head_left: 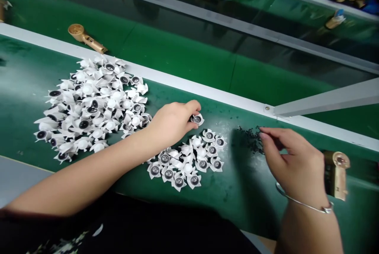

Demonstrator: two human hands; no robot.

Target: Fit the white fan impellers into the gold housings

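Observation:
My left hand (174,122) pinches a small white fan wheel (197,119) with a dark round centre, just above the green tabletop. Below it lies a smaller group of white fan wheels (188,159), many with their dark hubs facing up. A large heap of similar wheels (94,108) spreads to the left of my left hand. My right hand (291,161) has thumb and forefinger pressed together at a scatter of tiny black pieces (251,139). Whatever those fingertips hold is too small to make out.
A gold-coloured plastic housing (87,39) lies beyond the large heap, and another (340,175) rests right of my right hand. A white rail (177,84) edges the table, joined by a slanted white bar (331,98). Beyond is a green conveyor belt (183,60).

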